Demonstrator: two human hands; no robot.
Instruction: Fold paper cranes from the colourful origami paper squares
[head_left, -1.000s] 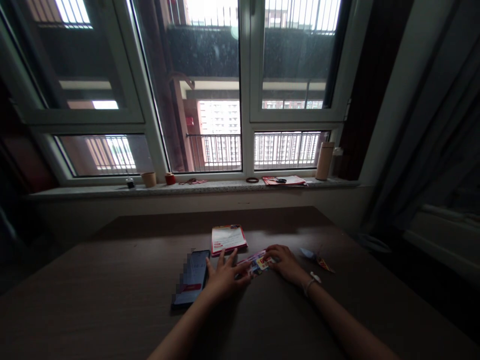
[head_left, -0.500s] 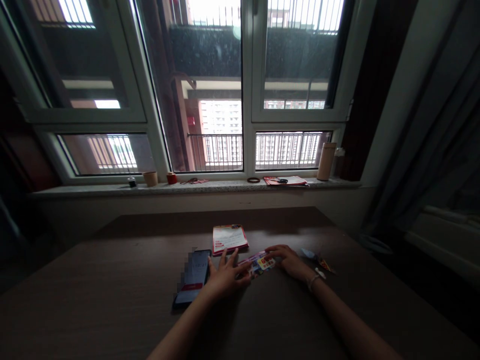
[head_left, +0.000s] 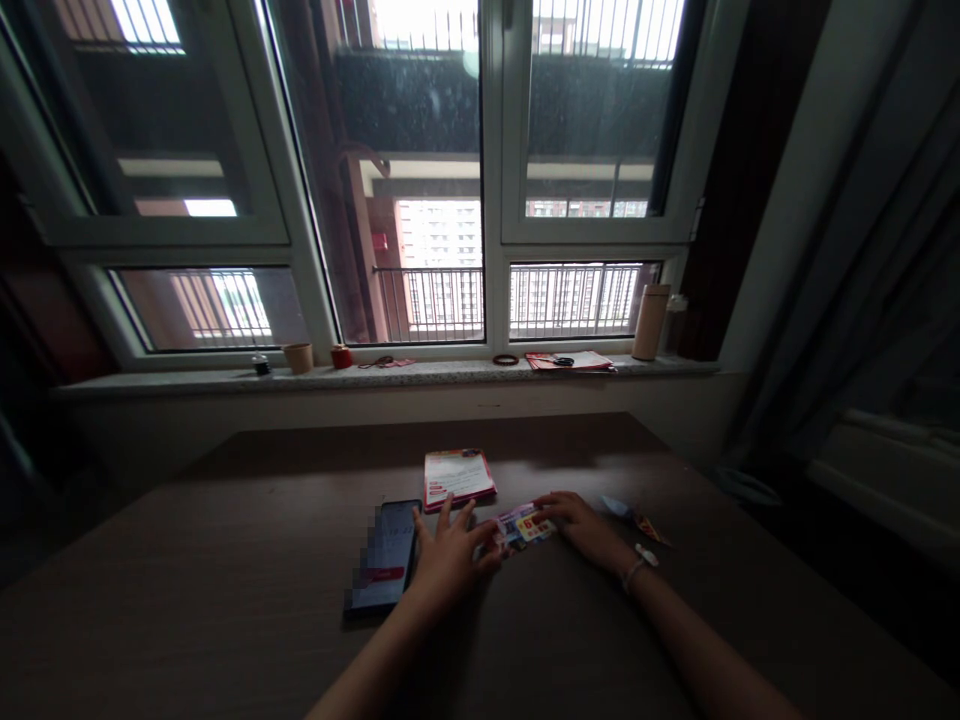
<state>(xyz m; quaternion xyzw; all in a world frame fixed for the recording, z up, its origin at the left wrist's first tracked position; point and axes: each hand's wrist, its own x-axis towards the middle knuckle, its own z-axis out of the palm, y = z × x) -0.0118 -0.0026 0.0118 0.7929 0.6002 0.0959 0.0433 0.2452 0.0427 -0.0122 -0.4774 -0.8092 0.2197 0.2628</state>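
A small colourful printed paper (head_left: 523, 525) lies on the dark wooden table (head_left: 225, 600) between my hands. My left hand (head_left: 450, 553) rests on the table with fingers spread, its thumb and forefinger pressing the paper's left end. My right hand (head_left: 581, 525) lies over the paper's right end, fingers curled down onto it. A dark phone (head_left: 385, 568) lies just left of my left hand. A red and white card pack (head_left: 457, 477) sits beyond my left hand.
Small folded paper pieces (head_left: 634, 516) lie right of my right hand. On the window sill (head_left: 420, 375) stand a paper cup (head_left: 298, 357), a small red pot (head_left: 341, 356), red papers (head_left: 570, 361) and a tall beige flask (head_left: 649, 321). A curtain (head_left: 862, 250) hangs at right.
Both hands have stayed on the colourful paper; the paper and my right hand have shifted slightly to the right and my left thumb has closed in on its end.
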